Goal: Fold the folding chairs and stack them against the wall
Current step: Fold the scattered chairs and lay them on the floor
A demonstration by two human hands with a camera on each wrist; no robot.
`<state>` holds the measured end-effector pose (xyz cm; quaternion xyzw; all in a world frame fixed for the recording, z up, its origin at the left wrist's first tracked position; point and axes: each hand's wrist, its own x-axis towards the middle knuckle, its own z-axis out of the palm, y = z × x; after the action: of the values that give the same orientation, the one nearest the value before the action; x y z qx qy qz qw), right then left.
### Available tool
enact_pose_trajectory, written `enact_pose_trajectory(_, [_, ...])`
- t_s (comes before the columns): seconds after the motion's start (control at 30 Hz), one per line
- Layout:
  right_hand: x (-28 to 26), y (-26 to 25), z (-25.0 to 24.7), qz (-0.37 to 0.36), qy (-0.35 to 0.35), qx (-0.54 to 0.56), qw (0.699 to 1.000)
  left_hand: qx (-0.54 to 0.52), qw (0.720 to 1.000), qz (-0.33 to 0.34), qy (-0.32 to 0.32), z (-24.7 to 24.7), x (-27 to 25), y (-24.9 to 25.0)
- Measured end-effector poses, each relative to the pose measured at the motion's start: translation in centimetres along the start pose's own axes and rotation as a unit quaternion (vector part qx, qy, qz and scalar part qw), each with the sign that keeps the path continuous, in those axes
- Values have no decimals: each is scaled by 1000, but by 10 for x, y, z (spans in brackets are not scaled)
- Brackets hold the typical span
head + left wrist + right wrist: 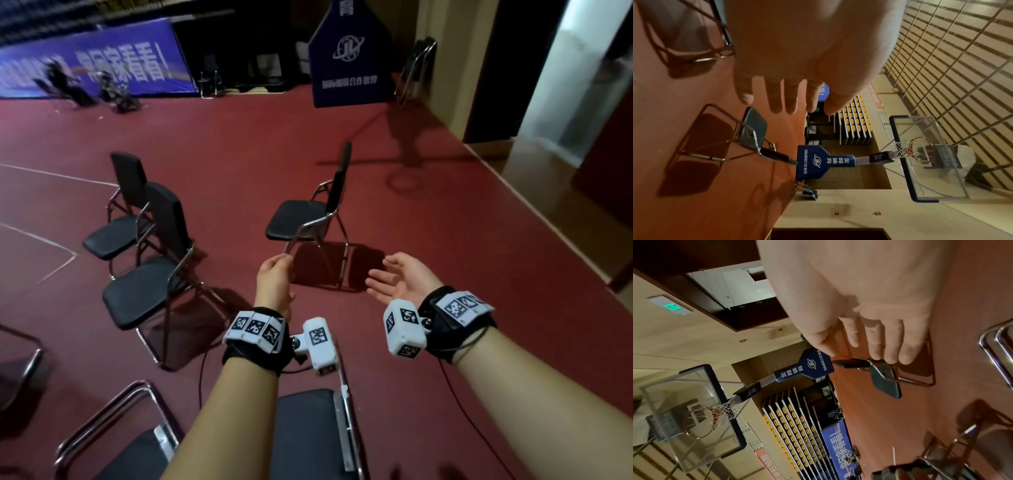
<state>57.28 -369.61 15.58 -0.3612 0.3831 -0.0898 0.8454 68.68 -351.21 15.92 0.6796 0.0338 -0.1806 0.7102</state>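
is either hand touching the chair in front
Apart. The left wrist view shows bare floor between the left hand and chair; the right hand is open and empty.

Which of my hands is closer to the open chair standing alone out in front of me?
Left. The left hand reaches toward the lone chair's front leg; the right hand hangs open, off to that chair's right.

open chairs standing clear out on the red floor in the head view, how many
3: one ahead of the hands, two to the left, near and far. More frames are cut off at the bottom and left edges; folded ones lean at the wall.
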Motion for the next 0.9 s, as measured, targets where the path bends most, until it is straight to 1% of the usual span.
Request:
enact_pose_trajectory(0.03, [0,-17,-21,-3,4,2,1000,3,1000,-5,-6,27,-5,-3])
enact_pose_trajectory(0.2, [-1,-73,-91,-2,10,11,1000,26,999,-14,-12,115,-15,-11])
enact_pose_trajectory(0.37, [3,-104,-133,-12,15,28,999,61,998,-10,-31,171,-20,-9])
enact_pose_trajectory(0.5, [7,-117,-148,-14,15,39,999,68,996,-9,-50,199,-17,-2])
enact_pose_trajectory(0.67, [19,-133,-162,-18,23,49,998,72,994,-13,-79,230,0,3])
enact_pose_trajectory(0.77, [36,-139,-166,-17,36,52,998,73,993,-14,-93,243,21,2])
enact_pose_trajectory(0.9, [74,-149,-159,-3,53,53,997,76,991,-20,-112,255,66,-9])
